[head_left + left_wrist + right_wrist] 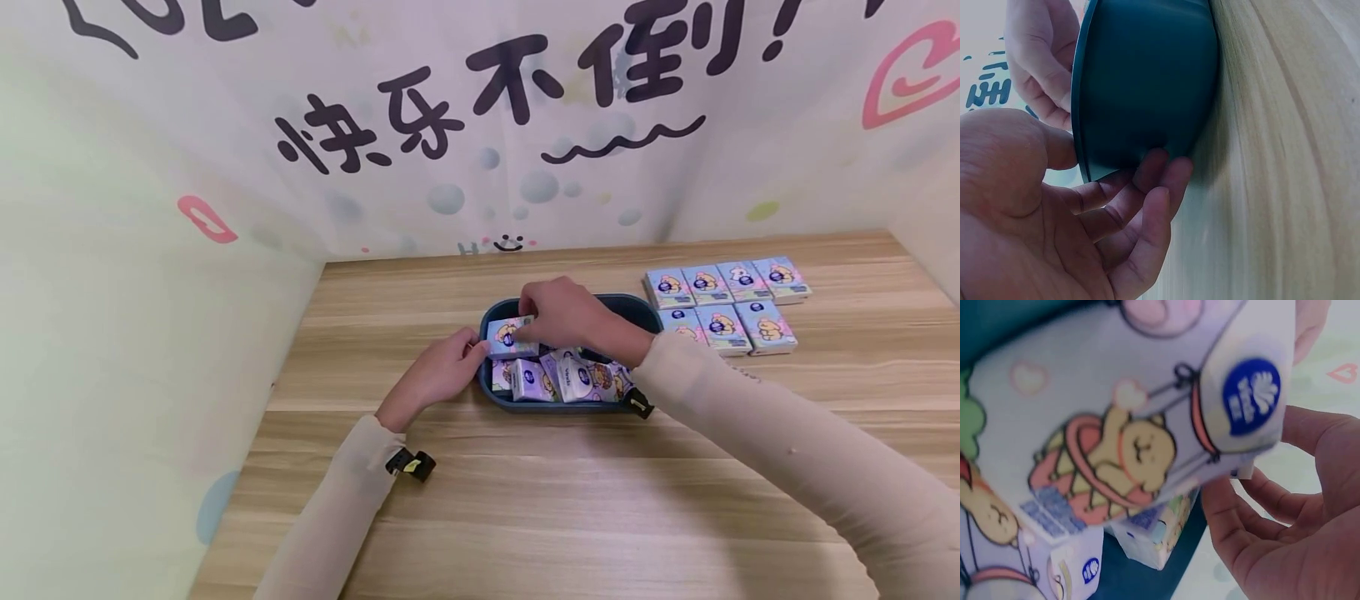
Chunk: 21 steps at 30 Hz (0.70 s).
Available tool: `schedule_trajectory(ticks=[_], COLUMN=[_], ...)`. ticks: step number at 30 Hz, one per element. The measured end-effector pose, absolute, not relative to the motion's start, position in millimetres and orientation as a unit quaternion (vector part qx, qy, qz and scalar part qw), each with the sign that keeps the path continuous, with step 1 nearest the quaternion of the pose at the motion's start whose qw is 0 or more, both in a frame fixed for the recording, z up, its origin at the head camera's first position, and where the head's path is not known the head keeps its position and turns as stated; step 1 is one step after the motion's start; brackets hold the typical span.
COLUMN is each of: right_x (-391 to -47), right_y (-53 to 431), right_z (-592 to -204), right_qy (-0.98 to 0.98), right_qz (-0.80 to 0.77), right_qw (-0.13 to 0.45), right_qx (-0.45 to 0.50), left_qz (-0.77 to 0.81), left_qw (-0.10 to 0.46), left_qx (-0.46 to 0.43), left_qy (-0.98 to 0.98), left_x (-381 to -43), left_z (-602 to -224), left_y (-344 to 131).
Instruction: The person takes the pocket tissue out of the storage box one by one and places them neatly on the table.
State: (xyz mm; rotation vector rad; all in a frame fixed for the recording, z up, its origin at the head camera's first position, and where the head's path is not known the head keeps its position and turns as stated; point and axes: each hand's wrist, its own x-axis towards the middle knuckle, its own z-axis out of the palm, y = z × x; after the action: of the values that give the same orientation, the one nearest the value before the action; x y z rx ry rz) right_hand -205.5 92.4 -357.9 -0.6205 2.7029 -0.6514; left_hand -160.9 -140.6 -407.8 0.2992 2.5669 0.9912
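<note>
A dark teal oval basin (573,407) stands on the table with several small tissue packs in it. At its left end my left hand (441,365) holds the rim, thumb at the edge and curled fingers against the outer wall (1147,81). Over the basin, my right hand (564,312) pinches a blue tissue pack (504,340) at the left end, above the others. Purple tissue packs (531,382) lie tilted below it. The right wrist view has a purple pack (1104,425) close up, hiding most of what the right hand (1291,506) grips.
Blue tissue packs (723,329) lie flat in two rows on the table, right of the basin. The wood-grain table (525,500) meets a printed cloth backdrop (420,217) behind. A black wrist strap (411,463) sits on the left sleeve.
</note>
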Motion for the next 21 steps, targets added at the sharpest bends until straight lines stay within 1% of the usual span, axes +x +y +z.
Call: schedule_trajectory(ticks=[6,9,11,16,21], right_x=[-206,-207,-207,-208,-207], right_y=[93,98,102,122,154], right_z=[-360,-360,-359,-351,-344], right_qy=[0.922,0.912,0.908,0.904,0.892], right_qz=[-0.260,-0.284,-0.299,-0.340,-0.392], right_qw=[0.194,0.203,0.198,0.162,0.155], right_qx=[-0.213,-0.217,-0.218,-0.201,-0.162], left_qz=[0.349,0.345,0.343,0.337,0.337], left_qw=[0.181,0.180,0.180,0.177,0.173], left_qx=[0.112,0.111,0.109,0.111,0.112], left_qy=[0.912,0.914,0.915,0.918,0.918], left_x=[-161,-161,-161,-161,-161], left_z=[-408,-408,-408,-408,-407], left_y=[-140,-139,-139,-138,-139])
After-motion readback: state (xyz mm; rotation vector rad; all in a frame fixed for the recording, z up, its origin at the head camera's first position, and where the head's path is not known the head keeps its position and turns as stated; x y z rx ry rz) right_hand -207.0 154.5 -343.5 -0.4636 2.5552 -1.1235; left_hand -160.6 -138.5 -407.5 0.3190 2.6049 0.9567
